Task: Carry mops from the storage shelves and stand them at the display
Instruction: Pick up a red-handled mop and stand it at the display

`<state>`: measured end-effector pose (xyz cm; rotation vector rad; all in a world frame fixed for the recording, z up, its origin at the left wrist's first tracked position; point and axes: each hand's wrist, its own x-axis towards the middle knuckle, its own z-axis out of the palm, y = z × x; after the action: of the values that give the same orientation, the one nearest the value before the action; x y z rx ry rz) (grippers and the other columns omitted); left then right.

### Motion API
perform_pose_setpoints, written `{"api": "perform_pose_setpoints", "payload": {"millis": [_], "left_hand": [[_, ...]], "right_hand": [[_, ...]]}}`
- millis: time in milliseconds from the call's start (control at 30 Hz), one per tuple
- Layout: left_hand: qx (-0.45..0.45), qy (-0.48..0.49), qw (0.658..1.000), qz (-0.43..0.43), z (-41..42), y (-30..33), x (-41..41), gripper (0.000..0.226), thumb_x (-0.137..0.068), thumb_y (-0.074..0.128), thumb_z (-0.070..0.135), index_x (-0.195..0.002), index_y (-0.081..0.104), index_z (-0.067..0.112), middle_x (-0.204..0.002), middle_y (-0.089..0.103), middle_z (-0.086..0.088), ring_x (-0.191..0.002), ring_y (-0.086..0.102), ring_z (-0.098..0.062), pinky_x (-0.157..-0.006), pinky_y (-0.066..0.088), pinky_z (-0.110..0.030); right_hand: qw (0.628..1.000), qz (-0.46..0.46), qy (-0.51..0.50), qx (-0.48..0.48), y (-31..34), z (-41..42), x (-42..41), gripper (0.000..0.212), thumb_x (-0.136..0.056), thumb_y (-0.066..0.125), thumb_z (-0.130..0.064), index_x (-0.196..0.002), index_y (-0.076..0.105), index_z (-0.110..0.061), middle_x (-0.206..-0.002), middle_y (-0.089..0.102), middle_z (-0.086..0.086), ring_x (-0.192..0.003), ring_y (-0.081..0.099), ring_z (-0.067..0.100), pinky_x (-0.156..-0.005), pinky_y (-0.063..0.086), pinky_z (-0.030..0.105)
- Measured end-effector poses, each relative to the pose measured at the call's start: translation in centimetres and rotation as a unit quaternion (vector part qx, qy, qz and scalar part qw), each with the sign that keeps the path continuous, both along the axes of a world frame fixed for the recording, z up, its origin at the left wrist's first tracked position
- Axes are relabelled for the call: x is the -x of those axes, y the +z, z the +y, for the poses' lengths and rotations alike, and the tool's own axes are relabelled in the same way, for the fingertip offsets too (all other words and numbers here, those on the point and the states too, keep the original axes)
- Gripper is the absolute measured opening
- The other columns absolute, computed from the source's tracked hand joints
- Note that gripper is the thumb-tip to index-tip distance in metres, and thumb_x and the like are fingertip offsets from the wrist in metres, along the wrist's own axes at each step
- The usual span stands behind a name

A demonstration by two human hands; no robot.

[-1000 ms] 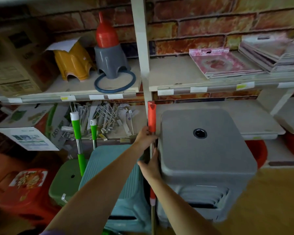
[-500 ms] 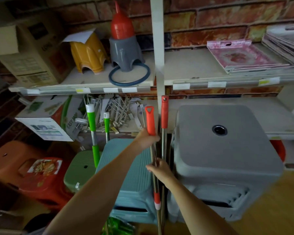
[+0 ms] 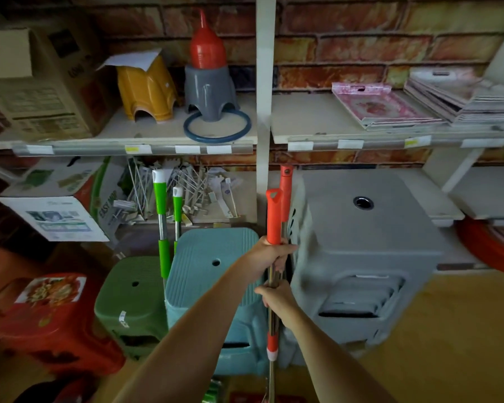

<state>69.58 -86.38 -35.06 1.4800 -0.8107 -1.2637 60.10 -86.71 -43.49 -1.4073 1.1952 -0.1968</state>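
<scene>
We have both hands on an orange-handled mop (image 3: 273,216) standing upright in the gap between the teal stool stack (image 3: 213,274) and the grey stool stack (image 3: 367,245), below the storage shelf (image 3: 134,148). Our left hand (image 3: 269,253) wraps the pole just under the orange sleeve, fingers curled tight round it; our right hand (image 3: 277,296) closes round the bare metal shaft a little lower. A second orange-handled mop (image 3: 286,181) stands just behind the first, close against it, and from this angle we cannot tell whether our left fingers catch that pole as well. Two green-handled mops (image 3: 161,199) lean further left, beside the teal stack.

We judge the mop to be light and stiff: a thin steel tube with plastic sleeves, long enough to swing awkwardly. The polished metal will likely be slippery, so the plastic sleeve offers the surer hold, with the lower hand steadying the shaft. The mop head is out of sight below the frame, so its weight and whether it may snag between the stools stay unknown. Lifting straight up should clear the narrow gap, minding the shelf edge above.
</scene>
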Motion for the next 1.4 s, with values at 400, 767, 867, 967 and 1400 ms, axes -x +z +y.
{"api": "perform_pose_setpoints", "payload": {"millis": [400, 767, 867, 967, 1400], "left_hand": [[0.037, -0.035, 0.999, 0.001, 5.2, 0.1, 4.0, 0.052, -0.089, 0.07, 0.007, -0.043, 0.046, 0.018, -0.041, 0.041, -0.006, -0.039, 0.04, -0.02, -0.052, 0.042, -0.03], [0.026, -0.03, 0.999, -0.014, 8.9, -0.1, 5.6, 0.045, -0.085, 0.069, 0.01, -0.047, 0.045, 0.015, -0.045, 0.042, -0.009, -0.042, 0.041, -0.023, -0.058, 0.044, -0.032], [0.02, -0.012, 0.999, -0.03, 9.0, 0.8, 6.4, 0.048, -0.086, 0.068, 0.009, -0.044, 0.047, 0.017, -0.044, 0.044, -0.009, -0.041, 0.043, -0.023, -0.06, 0.046, -0.033], [0.006, -0.02, 0.997, -0.069, 8.7, 2.4, 7.5, 0.049, -0.088, 0.066, 0.007, -0.044, 0.046, 0.016, -0.042, 0.047, -0.009, -0.043, 0.046, -0.023, -0.061, 0.049, -0.031], [0.011, 0.124, 0.989, -0.075, 9.6, 8.0, 12.4, 0.039, -0.084, 0.064, -0.001, -0.055, 0.043, 0.013, -0.039, 0.041, -0.006, -0.031, 0.038, -0.021, -0.044, 0.037, -0.029]], "right_hand": [[0.994, -0.009, -0.111, 0.004, 1.0, 6.7, 3.4, 0.021, -0.078, 0.07, -0.015, -0.079, 0.05, -0.011, -0.064, 0.047, 0.009, -0.057, 0.047, 0.019, -0.057, 0.037, 0.029], [0.994, 0.006, -0.103, 0.029, 0.7, 10.4, 5.0, 0.021, -0.079, 0.07, -0.022, -0.076, 0.051, -0.014, -0.054, 0.046, 0.0, -0.05, 0.044, 0.015, -0.053, 0.035, 0.027], [0.996, 0.005, -0.08, 0.03, 1.3, 10.1, 5.7, 0.02, -0.08, 0.069, -0.022, -0.078, 0.051, -0.013, -0.056, 0.048, 0.0, -0.05, 0.046, 0.014, -0.054, 0.038, 0.027], [0.997, 0.021, -0.06, 0.035, 2.2, 9.2, 6.7, 0.018, -0.082, 0.068, -0.021, -0.08, 0.054, -0.01, -0.056, 0.054, 0.002, -0.052, 0.053, 0.014, -0.056, 0.043, 0.024], [0.999, -0.015, -0.01, 0.038, 6.6, 9.0, 9.7, 0.019, -0.077, 0.067, -0.018, -0.075, 0.05, -0.01, -0.056, 0.051, 0.005, -0.051, 0.048, 0.017, -0.055, 0.041, 0.025]]}}
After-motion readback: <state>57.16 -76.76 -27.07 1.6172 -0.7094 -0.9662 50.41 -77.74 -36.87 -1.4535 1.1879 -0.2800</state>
